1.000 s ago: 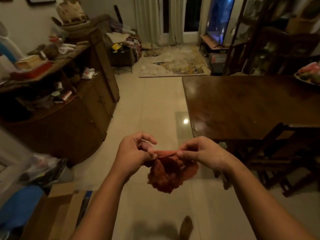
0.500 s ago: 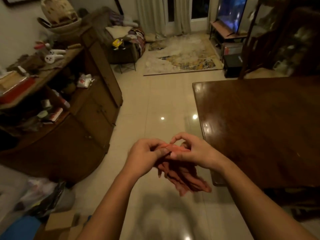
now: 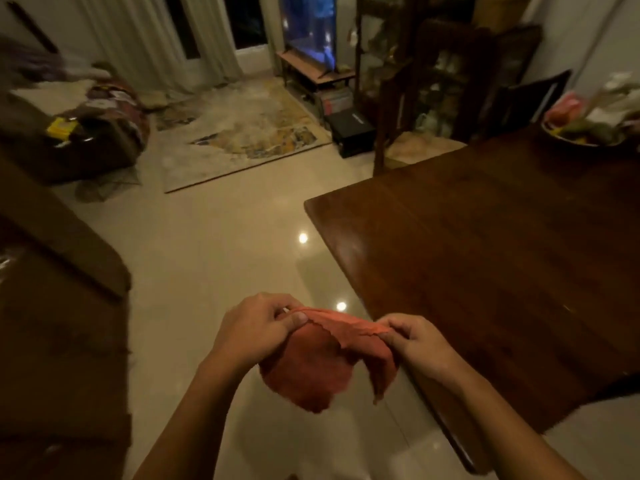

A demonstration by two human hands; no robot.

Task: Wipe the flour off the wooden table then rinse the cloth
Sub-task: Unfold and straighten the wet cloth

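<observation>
Terracotta cloth (image 3: 311, 368) held in air just beside worktop (image 3: 485, 254) near edge. Upper hem pinched by left hand (image 3: 256, 327) and right hand (image 3: 415, 341), stretched between; remainder hangs limp. Judged light, soft, easily bunched; hem grip recommended.

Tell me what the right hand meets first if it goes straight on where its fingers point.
The right hand points leftward along the red cloth it pinches, so it would probably meet the left hand first, though depth is unclear.
</observation>
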